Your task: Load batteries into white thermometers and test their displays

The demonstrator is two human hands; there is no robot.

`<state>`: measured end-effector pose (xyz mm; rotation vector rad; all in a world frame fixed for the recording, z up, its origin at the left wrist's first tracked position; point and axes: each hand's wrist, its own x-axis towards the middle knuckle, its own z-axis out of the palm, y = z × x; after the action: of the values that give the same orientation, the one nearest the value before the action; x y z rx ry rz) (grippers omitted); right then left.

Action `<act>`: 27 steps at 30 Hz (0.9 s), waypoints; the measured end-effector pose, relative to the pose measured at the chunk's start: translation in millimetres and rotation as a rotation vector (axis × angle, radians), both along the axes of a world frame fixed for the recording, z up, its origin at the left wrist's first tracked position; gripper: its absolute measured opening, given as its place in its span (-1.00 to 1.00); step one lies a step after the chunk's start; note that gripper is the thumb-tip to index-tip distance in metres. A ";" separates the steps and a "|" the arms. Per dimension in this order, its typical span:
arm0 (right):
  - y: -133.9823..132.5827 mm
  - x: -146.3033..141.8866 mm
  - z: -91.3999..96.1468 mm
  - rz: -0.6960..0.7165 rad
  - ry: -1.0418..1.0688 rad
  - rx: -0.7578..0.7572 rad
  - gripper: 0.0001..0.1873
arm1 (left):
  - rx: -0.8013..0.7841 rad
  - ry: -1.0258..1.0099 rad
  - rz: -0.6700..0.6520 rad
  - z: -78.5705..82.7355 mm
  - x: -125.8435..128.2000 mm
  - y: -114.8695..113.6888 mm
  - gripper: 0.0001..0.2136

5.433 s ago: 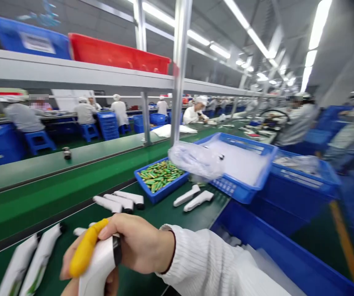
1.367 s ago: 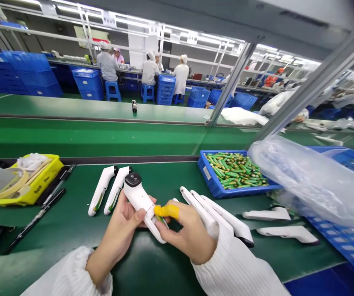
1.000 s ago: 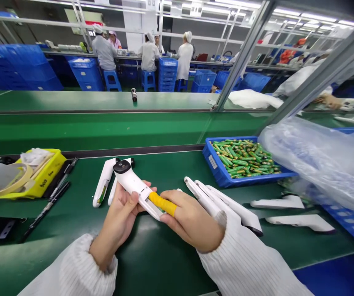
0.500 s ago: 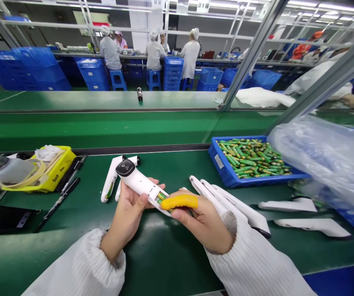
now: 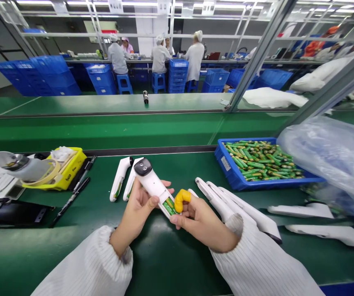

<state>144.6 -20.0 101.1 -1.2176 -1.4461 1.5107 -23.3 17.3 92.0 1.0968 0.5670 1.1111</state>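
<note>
My left hand [image 5: 140, 207] is closed around a white handheld infrared thermometer [image 5: 151, 181] with a dark sensor head, tilted with its head up and to the left. The battery bay in its handle is uncovered, and green-and-gold batteries [image 5: 168, 204] lie inside. My right hand [image 5: 195, 211], wearing a yellow finger cot [image 5: 182, 199] on a bent index finger, grips the lower end of the handle beside the bay. Behind my left hand, two more white thermometers [image 5: 120, 179] lie on the green bench with green showing in their handles.
A blue bin [image 5: 231, 174] full of green batteries stands at the back right, beside clear plastic wrap [image 5: 334, 152]. Several white thermometers [image 5: 244, 201] lie right of my hands. On the left are a yellow tray [image 5: 75, 166], a bottle [image 5: 29, 166] and pens [image 5: 72, 201].
My right index finger has lifted off the batteries and bent, leaving more of the bay visible. The thermometer is turned slightly more upright. The whole view has shifted a little.
</note>
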 end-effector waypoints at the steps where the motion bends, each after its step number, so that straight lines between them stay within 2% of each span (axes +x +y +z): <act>1: -0.1 0.2 2.1 0.016 -0.072 0.062 -0.77 | -0.020 0.023 -0.020 0.9 -0.5 0.7 -0.62; 3: 1.4 5.3 7.3 0.002 -0.223 0.238 -0.83 | -0.053 0.076 -0.036 2.7 -1.2 2.1 -0.60; 4: 3.4 11.7 10.3 -0.058 -0.288 0.344 -0.85 | -0.064 0.106 -0.030 3.4 -1.4 2.8 -0.59; 5: 6.6 21.4 13.3 -0.161 -0.350 0.454 -0.85 | -0.072 0.135 -0.016 4.0 -1.5 3.5 -0.57; 7: 16.5 51.2 18.6 -0.456 -0.501 0.642 -0.78 | -0.088 0.192 0.024 4.1 -1.6 5.3 -0.55; 9: 29.7 91.7 21.2 -0.705 -0.741 0.691 -0.72 | -0.106 0.249 0.060 2.3 -2.1 7.3 -0.53; 10: 36.8 113.1 21.2 -0.753 -0.905 0.633 -0.70 | -0.113 0.276 0.069 0.6 -2.5 8.4 -0.51; 13: 56.7 165.6 16.9 -0.703 -1.364 0.368 -0.69 | -0.106 0.403 0.066 -7.5 -4.6 11.4 -0.41; 15: 67.0 182.5 12.8 -0.622 -1.512 0.282 -0.69 | -0.029 0.540 0.093 -13.9 -6.1 13.5 -0.37; 19: 78.1 181.7 7.4 -0.542 -1.529 0.381 -0.71 | 0.159 0.711 0.245 -22.6 -11.7 20.8 -0.44; 23: 80.5 174.8 4.4 -0.577 -1.486 0.446 -0.78 | 0.187 0.780 0.342 -25.8 -21.5 32.1 -0.39; 25: 79.8 174.7 3.7 -0.623 -1.457 0.459 -0.78 | 0.337 0.886 0.425 -26.8 -22.3 33.9 -0.41; 27: 78.5 175.2 4.0 -0.674 -1.427 0.465 -0.78 | 0.602 0.994 0.493 -27.5 -15.3 29.7 -0.45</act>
<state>319.8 58.5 105.0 -2.2496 -1.6714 -0.3538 -38.6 47.0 64.4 2.1369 1.3886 1.1283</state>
